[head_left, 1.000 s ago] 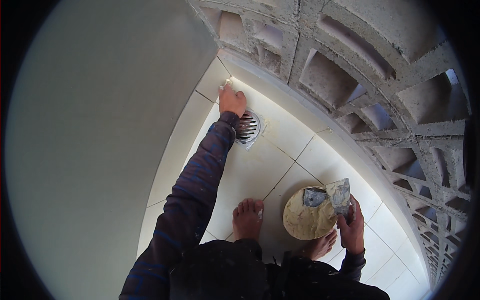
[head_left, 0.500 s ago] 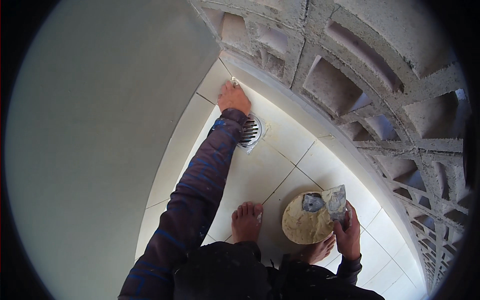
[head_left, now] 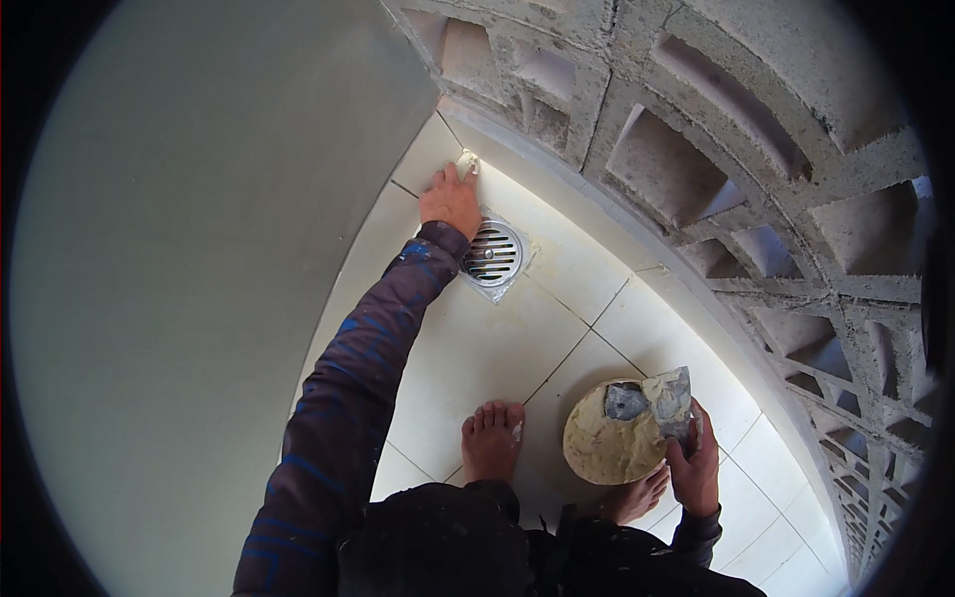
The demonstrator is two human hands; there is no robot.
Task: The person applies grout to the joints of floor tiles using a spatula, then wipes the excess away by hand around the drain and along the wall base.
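Note:
My left hand (head_left: 451, 202) reaches into the floor corner, fingers apart and white paste on one fingertip. Beside that fingertip, a dab of cream paste (head_left: 470, 156) sits at the foot of the walls. The round metal floor drain (head_left: 492, 253) lies just right of my left wrist. My right hand (head_left: 696, 468) is closed at the right rim of a round bowl of cream paste (head_left: 607, 443), thumb at its near side. A paste-smeared grey scraper blade (head_left: 668, 396) stands up at that rim, by my fingers. A second grey flat piece (head_left: 625, 401) rests in the paste.
A smooth grey-green wall (head_left: 199, 298) rises on the left. Along the right runs a pierced concrete block wall (head_left: 667, 164) above a low tiled ledge (head_left: 557, 189). My bare feet (head_left: 490, 443) stand on pale floor tiles (head_left: 532, 328), the right one partly under the bowl.
My left hand has shifted slightly left and back from the corner, its fingers spreading, and more of the drain shows. My right hand and the bowl have hardly moved.

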